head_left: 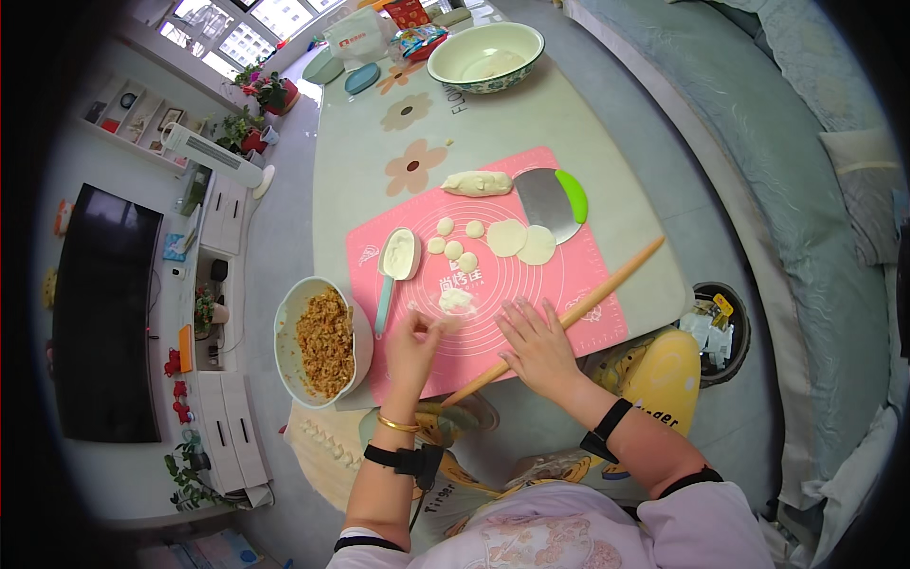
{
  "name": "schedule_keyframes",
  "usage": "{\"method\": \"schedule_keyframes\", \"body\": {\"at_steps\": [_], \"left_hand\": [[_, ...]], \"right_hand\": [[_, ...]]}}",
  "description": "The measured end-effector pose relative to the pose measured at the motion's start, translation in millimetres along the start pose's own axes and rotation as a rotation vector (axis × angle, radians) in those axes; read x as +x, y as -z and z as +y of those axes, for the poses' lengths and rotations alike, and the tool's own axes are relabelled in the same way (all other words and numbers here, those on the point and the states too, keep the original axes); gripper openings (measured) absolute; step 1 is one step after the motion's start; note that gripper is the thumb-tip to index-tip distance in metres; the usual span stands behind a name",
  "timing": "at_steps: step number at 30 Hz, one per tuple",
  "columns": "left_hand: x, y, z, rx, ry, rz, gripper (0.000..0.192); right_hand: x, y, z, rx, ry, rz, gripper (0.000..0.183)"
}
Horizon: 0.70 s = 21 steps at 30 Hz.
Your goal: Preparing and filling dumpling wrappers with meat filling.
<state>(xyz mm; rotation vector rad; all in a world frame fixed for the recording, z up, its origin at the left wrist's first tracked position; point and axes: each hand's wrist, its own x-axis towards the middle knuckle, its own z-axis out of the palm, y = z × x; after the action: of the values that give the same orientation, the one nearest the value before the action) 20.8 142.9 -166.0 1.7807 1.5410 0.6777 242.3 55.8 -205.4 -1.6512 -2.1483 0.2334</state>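
My right hand (537, 345) lies with its fingers spread over a wooden rolling pin (604, 295) at the near edge of a pink silicone baking mat (597, 313). Bent fingers of my left hand (419, 345) hover near a small heap of flour (456, 301); whether they hold anything is unclear. Beyond the hands are several small dough pieces (453, 250) and two flat dough wrappers (506, 237). A thick dough roll (478, 183) lies at the mat's far edge, beside a dough scraper (547, 203) with a green handle. A scoop of flour (399, 254) rests on the left.
A white bowl of chopped filling (323, 341) stands left of the mat. At the table's far end are a large enamel basin (487, 60), a blue lid (362, 78) and bags (355, 39). A waste bin (718, 334) is on the floor at right; a bed (753, 178) lies beyond.
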Motion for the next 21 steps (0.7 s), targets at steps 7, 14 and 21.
{"method": "schedule_keyframes", "body": {"at_steps": [7,14,21], "left_hand": [[1.7,-14.8,5.1,0.456,-0.160,0.085,0.021],[9.1,-54.7,34.2,0.303,-0.234,0.041,0.020],[18.1,-29.6,-3.6,-0.543,0.370,-0.032,0.016]], "right_hand": [[4.3,0.8,-5.0,0.012,0.010,0.027,0.056],[2.4,1.3,0.1,-0.005,-0.018,0.018,0.057],[1.4,0.1,-2.8,0.016,-0.021,0.029,0.059]]}}
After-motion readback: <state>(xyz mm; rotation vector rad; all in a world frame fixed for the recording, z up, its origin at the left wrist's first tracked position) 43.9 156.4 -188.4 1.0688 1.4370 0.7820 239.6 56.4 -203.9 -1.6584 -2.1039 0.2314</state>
